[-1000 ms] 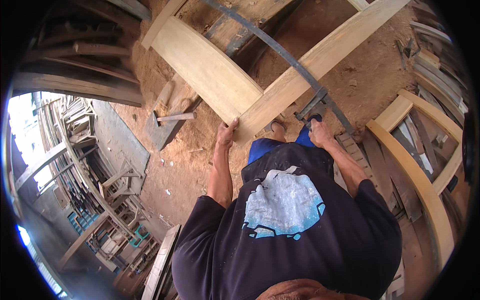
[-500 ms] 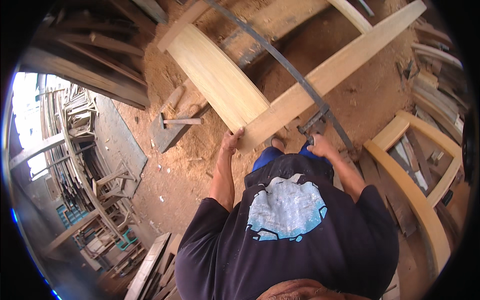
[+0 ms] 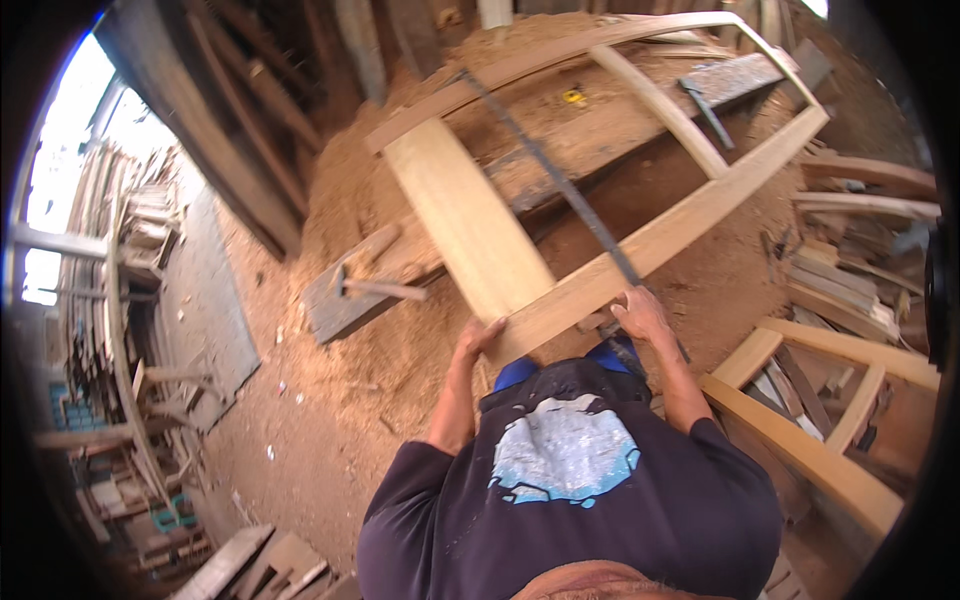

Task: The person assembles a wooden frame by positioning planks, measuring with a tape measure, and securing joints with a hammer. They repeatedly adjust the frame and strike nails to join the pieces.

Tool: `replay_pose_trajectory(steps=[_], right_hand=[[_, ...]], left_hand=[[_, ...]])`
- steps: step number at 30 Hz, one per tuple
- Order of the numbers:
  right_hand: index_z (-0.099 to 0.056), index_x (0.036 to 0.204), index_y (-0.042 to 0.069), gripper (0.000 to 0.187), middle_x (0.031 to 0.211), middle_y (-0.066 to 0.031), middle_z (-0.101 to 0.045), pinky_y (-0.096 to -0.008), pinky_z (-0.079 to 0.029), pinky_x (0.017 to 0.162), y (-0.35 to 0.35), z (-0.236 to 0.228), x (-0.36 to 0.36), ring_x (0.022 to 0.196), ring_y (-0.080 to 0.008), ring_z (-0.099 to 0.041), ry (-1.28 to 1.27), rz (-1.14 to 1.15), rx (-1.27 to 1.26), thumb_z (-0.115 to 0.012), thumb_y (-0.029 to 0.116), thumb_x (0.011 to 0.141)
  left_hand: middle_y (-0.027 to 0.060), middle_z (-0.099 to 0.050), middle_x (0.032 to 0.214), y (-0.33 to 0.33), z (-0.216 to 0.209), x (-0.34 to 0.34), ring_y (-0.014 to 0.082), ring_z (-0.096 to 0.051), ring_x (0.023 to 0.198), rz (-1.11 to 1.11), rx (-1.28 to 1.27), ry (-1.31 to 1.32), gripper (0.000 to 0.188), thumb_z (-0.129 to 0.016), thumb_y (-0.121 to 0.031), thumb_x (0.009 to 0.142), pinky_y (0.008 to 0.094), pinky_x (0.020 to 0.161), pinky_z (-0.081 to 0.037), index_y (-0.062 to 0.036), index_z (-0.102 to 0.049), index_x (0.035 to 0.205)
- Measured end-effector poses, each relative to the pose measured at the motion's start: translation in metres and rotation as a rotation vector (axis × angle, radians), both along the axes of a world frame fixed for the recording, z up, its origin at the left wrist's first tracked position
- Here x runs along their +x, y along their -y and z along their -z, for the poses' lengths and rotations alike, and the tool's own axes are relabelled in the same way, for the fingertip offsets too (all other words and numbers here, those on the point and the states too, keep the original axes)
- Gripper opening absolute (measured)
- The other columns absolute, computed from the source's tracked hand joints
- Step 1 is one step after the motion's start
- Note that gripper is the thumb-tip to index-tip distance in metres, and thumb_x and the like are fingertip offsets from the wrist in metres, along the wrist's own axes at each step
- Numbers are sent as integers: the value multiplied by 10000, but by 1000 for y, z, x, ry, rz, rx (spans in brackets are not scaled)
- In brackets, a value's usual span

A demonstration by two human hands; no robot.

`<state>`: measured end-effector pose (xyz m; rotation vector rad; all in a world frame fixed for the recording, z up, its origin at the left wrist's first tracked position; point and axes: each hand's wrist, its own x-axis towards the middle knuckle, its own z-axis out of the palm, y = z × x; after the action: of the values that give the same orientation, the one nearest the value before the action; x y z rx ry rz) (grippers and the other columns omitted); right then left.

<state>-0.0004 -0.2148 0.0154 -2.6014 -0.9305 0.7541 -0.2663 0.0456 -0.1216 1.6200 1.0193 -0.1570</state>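
A pale wooden frame (image 3: 740, 190) with a wide panel (image 3: 470, 220) at its left end lies over a thick plank (image 3: 560, 165). My left hand (image 3: 478, 340) is closed on the frame's near left corner, thumb on top. Across the frame, from far rail to near rail, runs a long dark bar clamp (image 3: 550, 175). Just past the near rail, my right hand (image 3: 643, 315) is closed around the clamp's near end; the jaw and screw there are mostly hidden by the hand.
A hammer (image 3: 380, 288) rests on the plank's left end, and another hammer-like tool (image 3: 708, 112) at its right. A yellow tape measure (image 3: 573, 95) lies beyond the clamp. To the right sits a second wooden frame (image 3: 800, 440). Stacked boards (image 3: 850, 290) and sawdust (image 3: 350, 370) surround the work.
The view has shifted, showing more of the frame's far side. My right hand has moved up against the near rail with the clamp's near end. My left hand still grips the corner.
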Motion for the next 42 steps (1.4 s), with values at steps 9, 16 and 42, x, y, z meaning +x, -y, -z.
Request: replay_pose_trajectory(steps=[9, 16, 42], right_hand=[[-648, 1095, -4, 370, 1077, -249, -653, -468, -468, 951, 49, 5, 165, 1085, -401, -593, 224, 254, 54, -693, 231, 812], [-627, 1134, 6, 372, 1140, -270, -609, -489, -464, 953, 51, 43, 263, 1103, -432, -578, 146, 274, -7, -648, 231, 839], [-564, 1232, -9, 502, 1303, -255, -474, -522, -410, 1030, 32, 62, 207, 1227, -462, -460, 123, -33, -242, -684, 267, 830]], left_hand=[[28, -691, 905, 9, 2, 1, 135, -595, 777, -208, -207, 66, 457, -775, -340, 823, 296, 701, -475, -4, -684, 1119], [34, -695, 979, 22, -2, 12, 148, -620, 882, -319, -158, -24, 496, -790, -404, 803, 296, 795, -487, -24, -700, 1109], [361, -292, 1494, 180, -28, 153, 500, -218, 1428, 54, 897, -227, 825, -606, -357, 827, 567, 1175, -168, 102, -320, 1451]])
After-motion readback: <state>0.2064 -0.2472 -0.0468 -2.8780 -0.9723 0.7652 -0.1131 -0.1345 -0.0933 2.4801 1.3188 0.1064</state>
